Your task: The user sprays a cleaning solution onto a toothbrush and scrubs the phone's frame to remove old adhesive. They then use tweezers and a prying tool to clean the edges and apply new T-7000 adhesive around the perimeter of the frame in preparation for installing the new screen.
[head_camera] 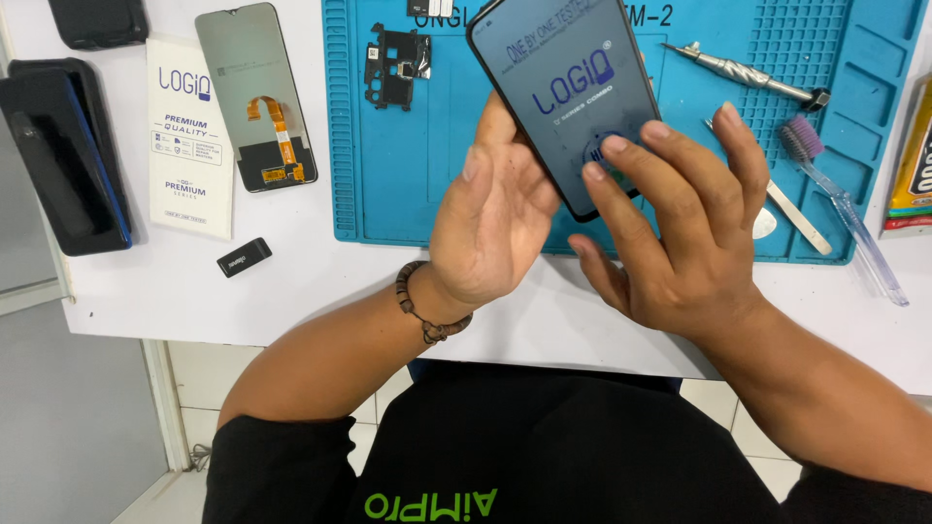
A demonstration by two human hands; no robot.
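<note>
My left hand (495, 218) holds a dark smartphone (563, 82) from beneath, tilted above the blue work mat (388, 194); its screen carries a protective film with print. My right hand (680, 228) rests its fingertips on the phone's lower edge, fingers spread. A beaded bracelet (419, 306) circles my left wrist.
On the mat lie a black inner frame part (396, 63), a metal screwdriver (748, 73), a clear brush with purple bristles (840, 209) and a flat pry tool (796, 215). Left on the white table: a loose display with orange flex cable (257, 97), a white card (189, 136), a black phone case (63, 155), a small black block (243, 257).
</note>
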